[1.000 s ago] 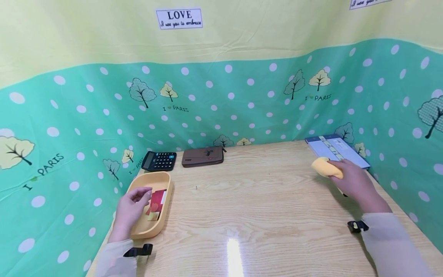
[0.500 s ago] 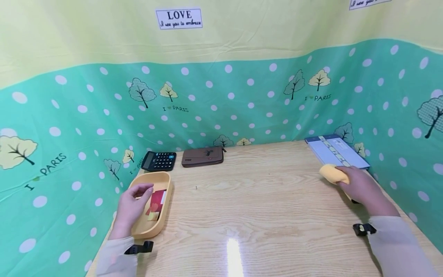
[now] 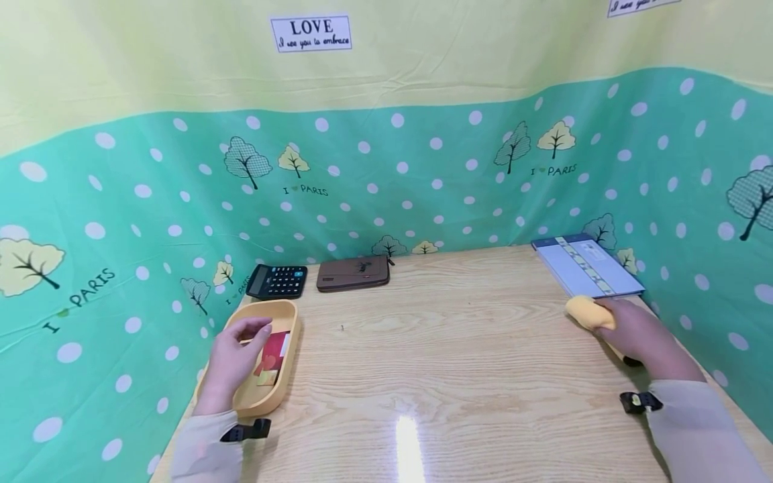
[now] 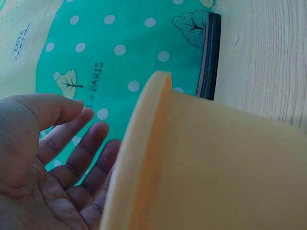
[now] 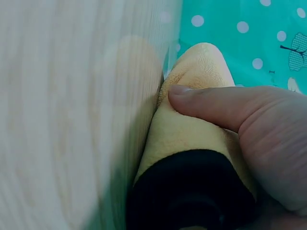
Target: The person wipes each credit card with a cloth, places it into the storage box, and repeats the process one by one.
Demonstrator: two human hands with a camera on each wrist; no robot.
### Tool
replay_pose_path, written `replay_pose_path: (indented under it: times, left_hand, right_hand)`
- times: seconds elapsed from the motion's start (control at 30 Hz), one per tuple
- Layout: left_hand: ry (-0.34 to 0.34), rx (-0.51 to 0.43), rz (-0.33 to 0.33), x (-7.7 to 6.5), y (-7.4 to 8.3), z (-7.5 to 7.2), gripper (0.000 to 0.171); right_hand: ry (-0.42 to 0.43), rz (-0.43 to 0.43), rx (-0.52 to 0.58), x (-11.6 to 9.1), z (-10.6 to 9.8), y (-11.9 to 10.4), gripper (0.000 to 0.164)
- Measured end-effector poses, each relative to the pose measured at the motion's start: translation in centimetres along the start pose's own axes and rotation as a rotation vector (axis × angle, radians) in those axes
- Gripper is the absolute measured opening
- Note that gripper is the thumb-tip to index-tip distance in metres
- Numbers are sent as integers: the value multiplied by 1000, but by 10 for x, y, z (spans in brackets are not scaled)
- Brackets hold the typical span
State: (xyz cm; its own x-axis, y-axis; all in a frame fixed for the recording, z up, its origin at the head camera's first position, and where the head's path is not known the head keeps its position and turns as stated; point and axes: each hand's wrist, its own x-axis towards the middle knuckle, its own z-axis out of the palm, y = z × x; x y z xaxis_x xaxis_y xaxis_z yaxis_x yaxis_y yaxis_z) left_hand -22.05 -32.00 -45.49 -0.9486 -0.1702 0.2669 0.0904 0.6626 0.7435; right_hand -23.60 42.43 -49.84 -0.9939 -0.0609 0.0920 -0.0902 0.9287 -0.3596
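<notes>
My right hand [image 3: 637,333] grips a soft yellow fuzzy thing [image 3: 588,312], low over the table's right side. In the right wrist view, the thumb lies across this yellow fuzzy thing [image 5: 192,129], and its near end is black. My left hand [image 3: 232,359] hovers at the left of a yellow plastic tray [image 3: 292,349], fingers loosely bent and holding nothing. Inside the tray lie a red card-like piece [image 3: 274,345] and a small yellowish piece [image 3: 266,378]. The left wrist view shows the left hand's palm [image 4: 53,191] next to the tray's rim [image 4: 139,143].
Behind the tray stands a black calculator [image 3: 278,282], with a brown zip wallet [image 3: 353,274] to its right. A pale blue folder or notebook [image 3: 586,265] with a patterned strip lies at the back right. Green dotted cloth [image 3: 386,181] walls in the wooden table [image 3: 435,349].
The right hand has moved right and toward the person with the yellow fuzzy thing, away from the folder's front. The left hand has shifted slightly right over the tray.
</notes>
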Motion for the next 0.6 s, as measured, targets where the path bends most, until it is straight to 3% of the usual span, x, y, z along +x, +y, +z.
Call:
replay_pose_path:
  times: [0.4, 0.6]
  left_hand:
    - [-3, 24, 31, 4, 6, 5, 35]
    - [16, 34, 162, 7, 11, 12, 37]
  right_hand:
    - [-60, 26, -24, -2, -9, -6, 79]
    - [-47, 46, -48, -1, -13, -19, 92]
